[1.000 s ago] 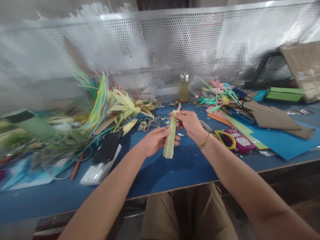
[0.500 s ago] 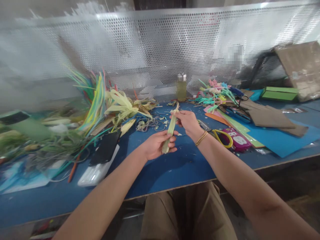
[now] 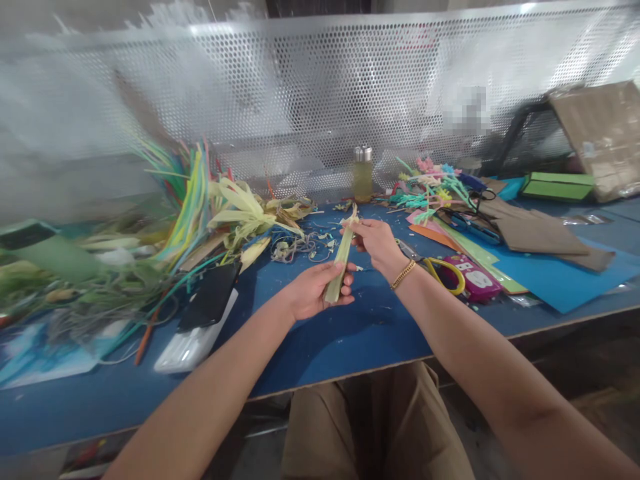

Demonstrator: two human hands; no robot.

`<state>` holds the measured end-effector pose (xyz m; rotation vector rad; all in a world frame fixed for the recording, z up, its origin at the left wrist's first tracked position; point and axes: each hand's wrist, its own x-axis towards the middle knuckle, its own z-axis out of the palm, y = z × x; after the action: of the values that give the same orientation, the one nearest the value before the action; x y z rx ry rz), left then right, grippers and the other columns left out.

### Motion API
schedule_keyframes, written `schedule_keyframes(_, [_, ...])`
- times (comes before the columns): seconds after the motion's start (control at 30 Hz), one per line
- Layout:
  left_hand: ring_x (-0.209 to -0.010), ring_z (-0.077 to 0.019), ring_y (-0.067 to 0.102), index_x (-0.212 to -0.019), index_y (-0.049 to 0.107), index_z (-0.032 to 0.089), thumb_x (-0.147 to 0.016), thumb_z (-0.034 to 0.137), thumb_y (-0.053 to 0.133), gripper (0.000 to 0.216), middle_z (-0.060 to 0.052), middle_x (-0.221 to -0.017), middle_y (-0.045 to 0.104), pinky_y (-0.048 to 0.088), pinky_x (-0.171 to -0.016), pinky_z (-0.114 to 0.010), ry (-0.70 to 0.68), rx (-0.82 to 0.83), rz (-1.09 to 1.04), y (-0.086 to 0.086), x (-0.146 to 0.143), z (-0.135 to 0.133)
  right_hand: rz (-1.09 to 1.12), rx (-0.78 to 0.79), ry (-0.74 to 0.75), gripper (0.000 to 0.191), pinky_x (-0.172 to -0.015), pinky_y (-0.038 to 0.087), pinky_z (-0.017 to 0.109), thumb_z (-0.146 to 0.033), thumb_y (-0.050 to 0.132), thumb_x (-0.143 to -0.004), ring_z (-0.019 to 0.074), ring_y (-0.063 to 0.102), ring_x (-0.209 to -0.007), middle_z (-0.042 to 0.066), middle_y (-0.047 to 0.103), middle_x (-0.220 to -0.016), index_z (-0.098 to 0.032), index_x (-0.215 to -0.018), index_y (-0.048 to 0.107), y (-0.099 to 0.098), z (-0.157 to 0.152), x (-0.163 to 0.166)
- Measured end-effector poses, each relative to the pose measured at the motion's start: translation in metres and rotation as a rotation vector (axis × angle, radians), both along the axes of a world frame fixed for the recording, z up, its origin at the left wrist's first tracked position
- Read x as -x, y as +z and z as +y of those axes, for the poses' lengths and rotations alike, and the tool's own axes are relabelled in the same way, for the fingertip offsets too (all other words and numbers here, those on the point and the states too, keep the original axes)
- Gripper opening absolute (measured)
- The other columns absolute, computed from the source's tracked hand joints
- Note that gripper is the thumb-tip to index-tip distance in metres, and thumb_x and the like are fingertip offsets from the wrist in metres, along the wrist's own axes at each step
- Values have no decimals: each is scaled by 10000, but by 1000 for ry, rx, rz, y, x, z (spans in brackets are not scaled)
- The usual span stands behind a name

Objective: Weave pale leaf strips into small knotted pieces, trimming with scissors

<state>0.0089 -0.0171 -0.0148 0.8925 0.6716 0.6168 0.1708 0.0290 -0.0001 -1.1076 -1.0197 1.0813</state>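
A folded, pale green corn husk (image 3: pixel 343 257) is held up over the blue table, tied or gathered near its top end. My left hand (image 3: pixel 320 288) is closed around its lower part, thumb on the front and fingers behind. Higher up, my right hand (image 3: pixel 374 241) pinches the husk near the gathered top, where a frayed tip sticks out. The right fingertips are partly hidden behind the husk. Yellow-handled scissors (image 3: pixel 453 279) lie right of my right wrist, beside a magenta case (image 3: pixel 477 279).
On the left are loose corn husks (image 3: pixel 243 210), colourful pipe cleaners (image 3: pixel 193 193), tangled string (image 3: pixel 293 247) and a black phone (image 3: pixel 210 297). A lidded bottle (image 3: pixel 363 175) stands at the back. Right lie pipe-cleaner flowers (image 3: pixel 435 180), brown cardboard (image 3: pixel 543 233) and blue sheets (image 3: pixel 565 283). A perforated metal panel (image 3: pixel 320 87) rises behind.
Almost nothing differs. Both hands keep the same hold on the husk, with only a very slight shift of the husk and the view.
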Motion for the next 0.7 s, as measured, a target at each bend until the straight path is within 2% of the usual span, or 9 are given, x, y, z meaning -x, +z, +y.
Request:
schedule_keyframes(0.1, [-615,-112,613,-1035,648,131,-944,314,516,243,-33,-742,616,584,-680,-317,6,6,-14,0,0,0,-9,-5,-2,122,-375,312,199,-254,706,-778,67,500,-469,53,727,-768,-159,-701,703,1,0,-1])
schedule_keyframes(0.33, [-784,-195,708,-1110,632,106,-858,87,575,260,-117,-911,732,551,-833,-407,-81,-35,14,-2,1,0,-29,-6,-1,149,-385,323,207,-259,691,-792,67,495,-465,49,711,-725,-152,-688,699,0,-1,-1])
schedule_keyframes(0.5, [-922,-292,714,-1158,614,59,-870,97,473,322,-206,-1040,724,509,-891,-494,-181,-48,-83,-5,3,2,-47,-4,1,177,-384,322,191,-269,693,-783,60,484,-463,39,686,-679,-136,-667,680,-1,-1,0])
schedule_keyframes(0.7, [-942,-301,710,-1197,592,52,-901,124,429,345,-213,-1056,718,499,-905,-503,-213,-27,-139,-7,4,4,-65,-6,-3,169,-389,328,182,-274,685,-786,58,486,-467,30,689,-675,-131,-696,692,-1,0,-1])
